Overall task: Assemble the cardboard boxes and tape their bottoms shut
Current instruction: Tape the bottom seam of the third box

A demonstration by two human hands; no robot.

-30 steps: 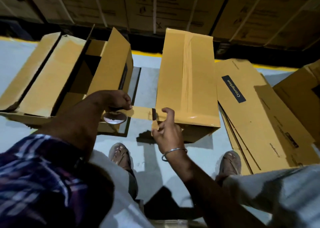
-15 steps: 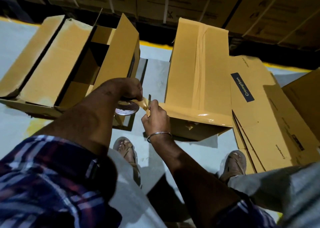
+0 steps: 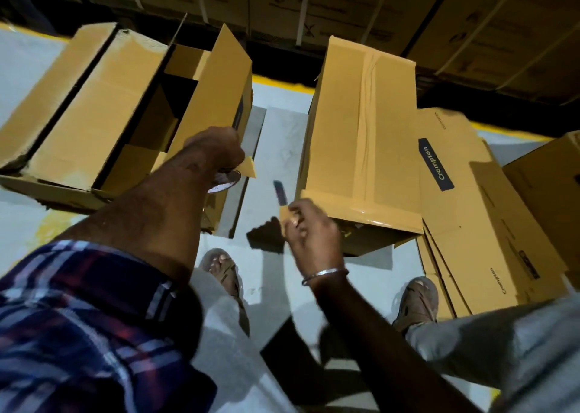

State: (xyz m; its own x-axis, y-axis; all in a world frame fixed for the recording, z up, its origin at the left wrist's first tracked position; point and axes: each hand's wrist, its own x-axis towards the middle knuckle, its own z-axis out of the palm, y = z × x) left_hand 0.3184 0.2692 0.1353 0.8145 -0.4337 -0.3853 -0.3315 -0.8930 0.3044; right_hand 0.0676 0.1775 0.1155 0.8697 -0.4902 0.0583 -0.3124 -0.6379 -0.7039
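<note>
A long cardboard box [image 3: 361, 142] lies bottom up on the floor with brown tape running down its seam and over its near edge. My left hand [image 3: 216, 150] grips the tape roll [image 3: 224, 183], and a short loose end of tape [image 3: 248, 169] sticks out from it. My right hand [image 3: 309, 227] is at the box's near left corner and holds a small cutter [image 3: 280, 192] with its blade pointing up. A tail of tape lies by its fingers. No tape joins the roll to the box.
Open-flapped boxes [image 3: 103, 114] lie at the left, just beyond my left hand. Flat box blanks [image 3: 464, 211] marked Crompton are stacked at the right, with another box [image 3: 546, 186] further right. Strapped cartons [image 3: 345, 7] line the back. My sandalled feet [image 3: 224, 271] stand on the grey floor.
The strip of tape stretched between roll and box has been cut. My hands have parted: the left kept the roll, the right drew back toward the box with the cutter.
</note>
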